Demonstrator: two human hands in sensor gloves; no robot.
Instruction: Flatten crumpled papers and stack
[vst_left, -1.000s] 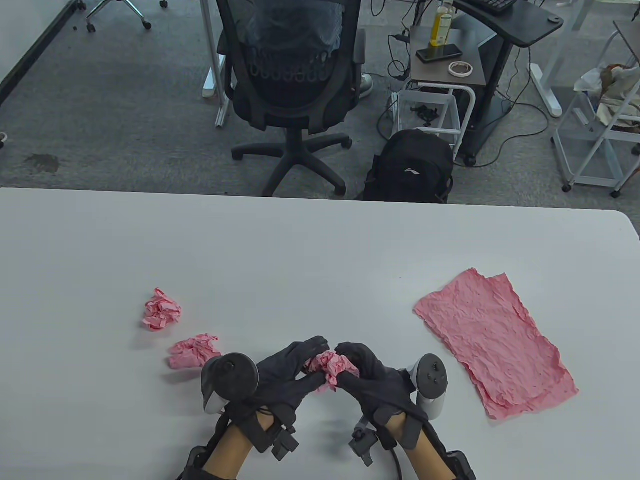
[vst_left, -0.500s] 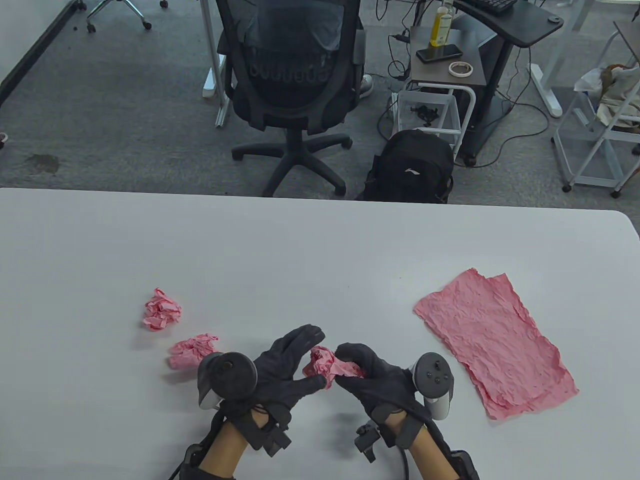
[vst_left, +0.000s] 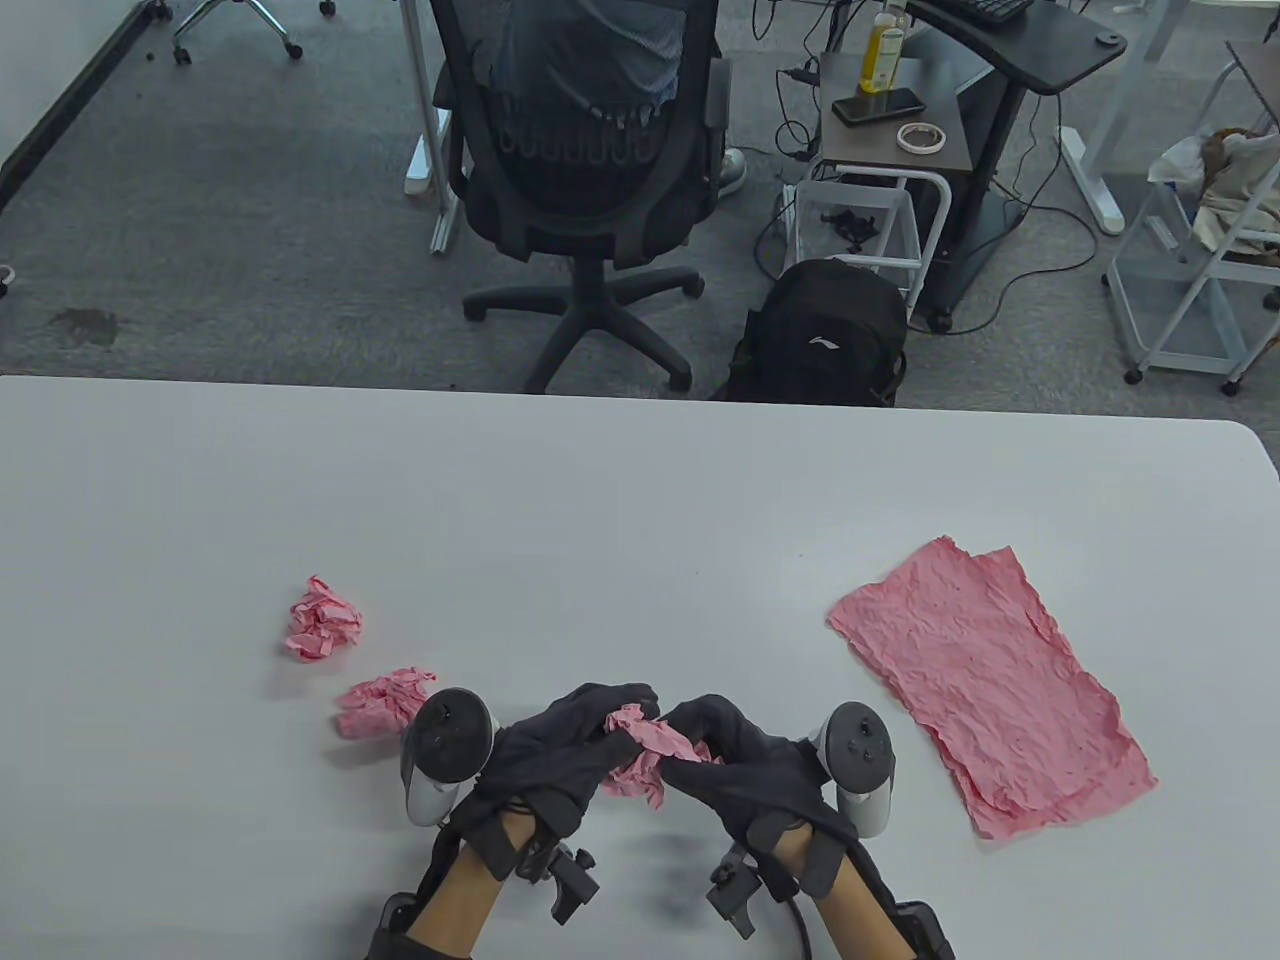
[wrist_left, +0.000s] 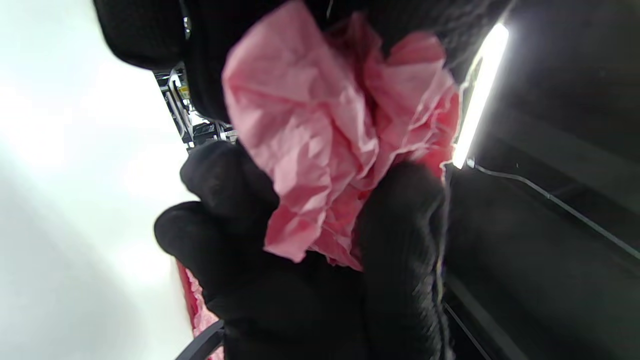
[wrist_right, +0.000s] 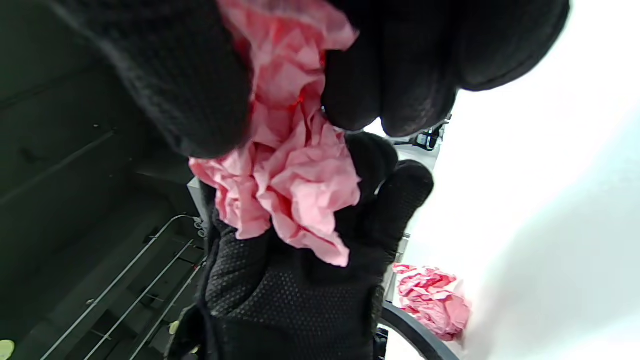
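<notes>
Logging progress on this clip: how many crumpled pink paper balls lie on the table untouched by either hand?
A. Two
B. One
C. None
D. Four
A: two crumpled balls lie on the table left of the hands, while the left hand and right hand grip a third paper between them.

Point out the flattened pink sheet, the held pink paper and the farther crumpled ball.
flattened pink sheet (vst_left: 985, 685), table view, its middle.
held pink paper (vst_left: 648, 745), table view, exposed folds between hands.
farther crumpled ball (vst_left: 322, 620), table view, its centre.
</notes>
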